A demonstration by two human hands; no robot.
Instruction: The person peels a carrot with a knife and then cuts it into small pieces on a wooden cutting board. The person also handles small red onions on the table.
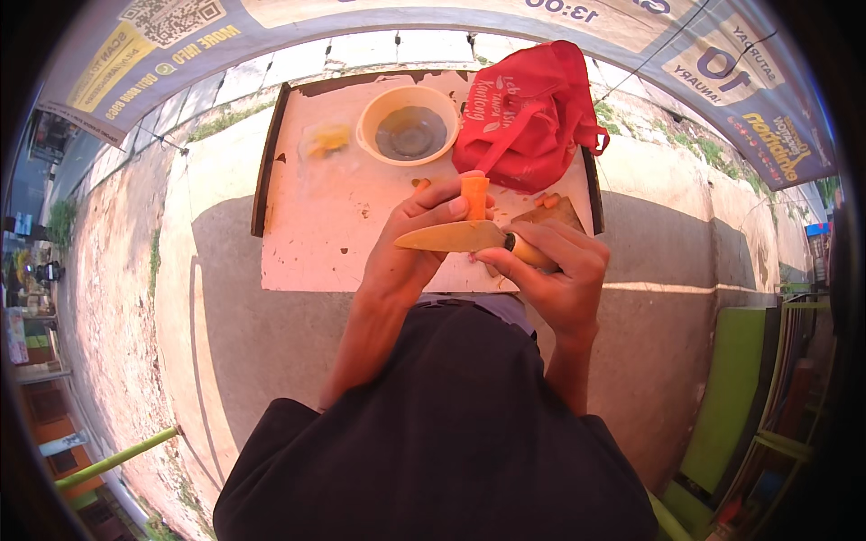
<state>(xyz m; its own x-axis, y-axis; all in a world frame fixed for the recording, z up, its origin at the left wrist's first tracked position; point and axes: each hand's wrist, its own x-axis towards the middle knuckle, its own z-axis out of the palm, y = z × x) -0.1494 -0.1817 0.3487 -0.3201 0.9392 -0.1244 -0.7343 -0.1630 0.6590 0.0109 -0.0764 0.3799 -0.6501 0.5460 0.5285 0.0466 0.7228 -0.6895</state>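
Note:
My left hand (423,233) grips a short, thick piece of carrot (475,197) upright, with its flat cut end uppermost. In my right hand (558,267) is a kitchen knife (457,237), held by its pale handle (531,253). The blade points left and lies across just below the visible part of the carrot, in front of my left fingers. Whether its edge touches the carrot I cannot tell. Both hands are over the near part of a white-topped table (311,250).
A cream plastic bowl (362,138) holding some liquid stands at the table's far side. Beside it slumps a red fabric bag (541,122). Yellow pieces in clear plastic (328,140) lie left. A wooden board (561,215) with small orange pieces (548,201) is partly behind my right hand.

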